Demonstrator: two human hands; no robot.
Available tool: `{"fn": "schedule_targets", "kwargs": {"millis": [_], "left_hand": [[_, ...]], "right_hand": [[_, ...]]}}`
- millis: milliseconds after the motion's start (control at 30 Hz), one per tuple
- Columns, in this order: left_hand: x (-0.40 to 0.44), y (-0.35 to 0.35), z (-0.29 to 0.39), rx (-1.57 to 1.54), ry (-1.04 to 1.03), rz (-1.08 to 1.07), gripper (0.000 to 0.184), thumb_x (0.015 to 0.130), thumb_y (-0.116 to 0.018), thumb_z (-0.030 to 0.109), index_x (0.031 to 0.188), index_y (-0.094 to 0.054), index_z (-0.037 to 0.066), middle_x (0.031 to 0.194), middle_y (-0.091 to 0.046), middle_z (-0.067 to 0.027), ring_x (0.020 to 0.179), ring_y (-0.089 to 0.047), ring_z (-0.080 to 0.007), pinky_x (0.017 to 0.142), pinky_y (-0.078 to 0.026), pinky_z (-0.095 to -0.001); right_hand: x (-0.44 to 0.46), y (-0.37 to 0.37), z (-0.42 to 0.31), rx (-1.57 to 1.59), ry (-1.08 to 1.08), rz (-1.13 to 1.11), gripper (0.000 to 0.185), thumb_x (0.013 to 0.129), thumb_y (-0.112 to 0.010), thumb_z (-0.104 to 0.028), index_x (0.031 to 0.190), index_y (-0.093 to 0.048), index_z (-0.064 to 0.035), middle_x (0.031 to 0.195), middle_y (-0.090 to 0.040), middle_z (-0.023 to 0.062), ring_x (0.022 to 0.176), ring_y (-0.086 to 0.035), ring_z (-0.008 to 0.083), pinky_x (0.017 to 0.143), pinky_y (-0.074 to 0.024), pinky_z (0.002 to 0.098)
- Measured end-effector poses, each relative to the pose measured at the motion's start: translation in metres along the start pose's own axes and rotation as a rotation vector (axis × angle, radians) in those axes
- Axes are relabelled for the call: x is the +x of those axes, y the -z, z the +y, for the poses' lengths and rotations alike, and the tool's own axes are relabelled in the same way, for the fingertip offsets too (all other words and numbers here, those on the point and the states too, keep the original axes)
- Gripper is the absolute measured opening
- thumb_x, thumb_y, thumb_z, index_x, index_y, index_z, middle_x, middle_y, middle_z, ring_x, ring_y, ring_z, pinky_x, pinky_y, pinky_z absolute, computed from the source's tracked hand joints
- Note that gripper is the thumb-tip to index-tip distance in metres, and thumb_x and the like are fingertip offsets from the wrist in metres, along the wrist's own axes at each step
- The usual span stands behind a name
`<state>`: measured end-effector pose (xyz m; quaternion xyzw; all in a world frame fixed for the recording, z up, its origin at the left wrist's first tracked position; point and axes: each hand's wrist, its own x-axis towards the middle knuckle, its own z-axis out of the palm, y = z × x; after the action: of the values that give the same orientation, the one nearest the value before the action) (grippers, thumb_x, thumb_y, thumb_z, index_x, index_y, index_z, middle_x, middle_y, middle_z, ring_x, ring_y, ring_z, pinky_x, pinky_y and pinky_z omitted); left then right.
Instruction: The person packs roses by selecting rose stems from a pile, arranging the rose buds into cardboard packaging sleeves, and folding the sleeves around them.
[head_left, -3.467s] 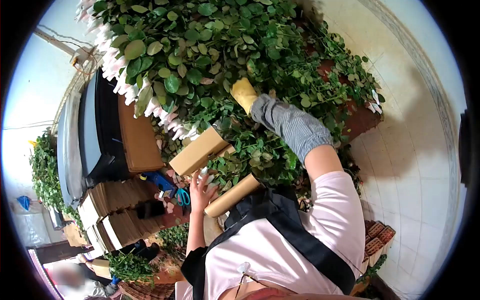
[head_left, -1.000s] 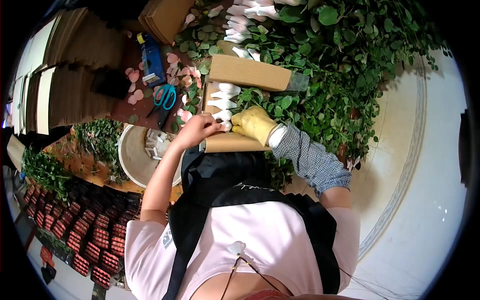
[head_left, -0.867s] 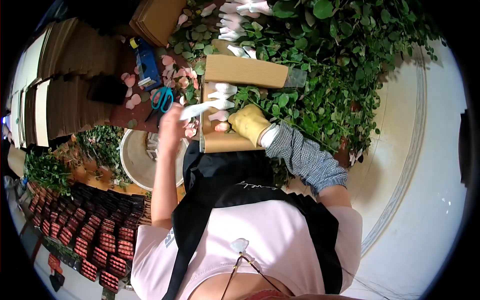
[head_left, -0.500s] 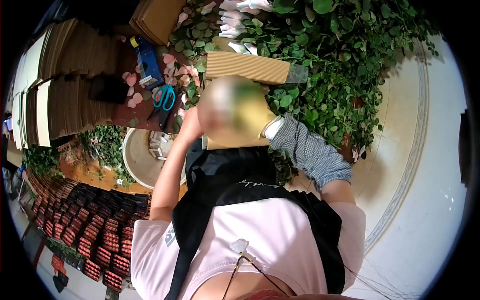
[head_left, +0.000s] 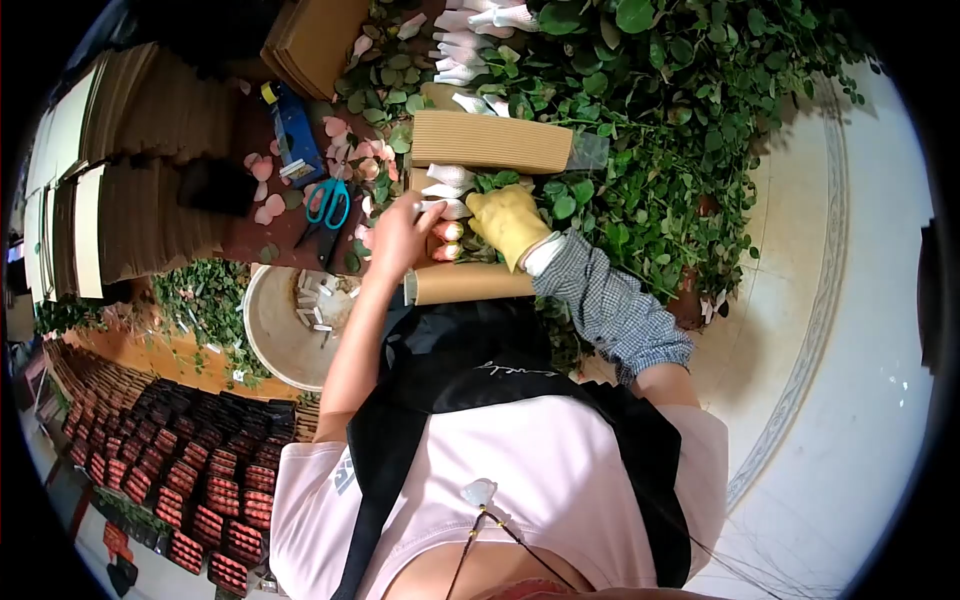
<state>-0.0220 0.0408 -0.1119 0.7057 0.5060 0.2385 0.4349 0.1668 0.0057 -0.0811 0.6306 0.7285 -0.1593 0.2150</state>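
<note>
My bare left hand (head_left: 400,238) pinches the head of a rose in a white net sleeve (head_left: 455,209). Just right of that flower, my right hand (head_left: 508,222), in a yellow glove, curls round the stem side; the stem itself is hidden under the glove. Above lie more sleeved roses (head_left: 450,175). Below my left fingertips are red and cream rose heads (head_left: 447,231) without sleeves. All these lie on brown cardboard, between a corrugated strip (head_left: 490,140) at the far side and a cardboard edge (head_left: 475,285) close to my apron.
Leafy stems (head_left: 660,180) pile up on the right. Teal-handled scissors (head_left: 328,203), a blue tool (head_left: 295,130) and pink petals lie at left. A white bucket (head_left: 262,335) holds small white pieces. Cardboard stacks (head_left: 150,220) stand at far left.
A blurred patch hid most of both hands and the flowers earlier; now they show. My left hand has moved slightly right, towards the sleeved rose. My gloved hand stays near the same place.
</note>
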Motion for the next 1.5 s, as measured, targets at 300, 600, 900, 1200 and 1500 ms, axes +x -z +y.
{"fn": "schedule_targets", "kwargs": {"millis": [300, 600, 900, 1200, 1500], "left_hand": [[0.008, 0.052, -0.031, -0.236, -0.085, 0.318, 0.02, 0.09, -0.062, 0.01, 0.076, -0.057, -0.004, 0.081, -0.059, -0.0094, 0.068, -0.056, -0.0167, 0.062, -0.045, -0.0314], [0.025, -0.008, -0.001, 0.198, -0.14, 0.0, 0.024, 0.088, -0.068, 0.028, 0.09, -0.064, 0.004, 0.084, -0.067, -0.0169, 0.083, -0.066, -0.0398, 0.072, -0.053, -0.0486], [-0.02, 0.033, 0.002, 0.049, 0.058, 0.036, 0.03, 0.091, -0.071, 0.031, 0.089, -0.066, 0.001, 0.079, -0.068, -0.0209, 0.073, -0.067, -0.0397, 0.064, -0.052, -0.0443], [0.015, -0.011, -0.011, 0.042, -0.17, 0.089, 0.026, 0.093, -0.067, 0.028, 0.085, -0.066, 0.002, 0.081, -0.066, -0.0181, 0.075, -0.065, -0.0396, 0.065, -0.052, -0.0441], [-0.008, 0.051, -0.012, -0.236, 0.117, -0.185, 0.019, 0.087, -0.065, 0.013, 0.1, -0.067, -0.001, 0.088, -0.066, -0.0088, 0.082, -0.063, -0.0187, 0.079, -0.05, -0.0304]], "right_hand": [[-0.019, 0.006, 0.012, 0.128, 0.053, 0.247, 0.021, 0.091, -0.063, -0.031, 0.093, -0.062, -0.01, 0.074, -0.071, 0.0089, 0.073, -0.07, 0.0284, 0.07, -0.051, 0.0452], [0.018, -0.022, 0.005, -0.243, -0.152, 0.202, 0.011, 0.088, -0.059, -0.017, 0.084, -0.07, -0.0146, 0.07, -0.072, 0.0037, 0.067, -0.071, 0.023, 0.058, -0.0516, 0.04], [0.024, -0.035, 0.025, -0.024, -0.118, 0.409, 0.014, 0.082, -0.068, -0.025, 0.076, -0.066, -0.0125, 0.07, -0.071, 0.0058, 0.066, -0.07, 0.0243, 0.062, -0.0525, 0.0402], [0.026, -0.034, 0.016, -0.076, -0.249, 0.278, 0.014, 0.085, -0.067, -0.027, 0.081, -0.068, -0.0139, 0.077, -0.073, 0.0062, 0.074, -0.072, 0.0245, 0.068, -0.0545, 0.0402], [0.024, -0.024, 0.017, -0.095, -0.214, 0.31, 0.014, 0.086, -0.065, -0.026, 0.081, -0.068, -0.0129, 0.073, -0.072, 0.006, 0.072, -0.072, 0.0249, 0.065, -0.0546, 0.0397]]}}
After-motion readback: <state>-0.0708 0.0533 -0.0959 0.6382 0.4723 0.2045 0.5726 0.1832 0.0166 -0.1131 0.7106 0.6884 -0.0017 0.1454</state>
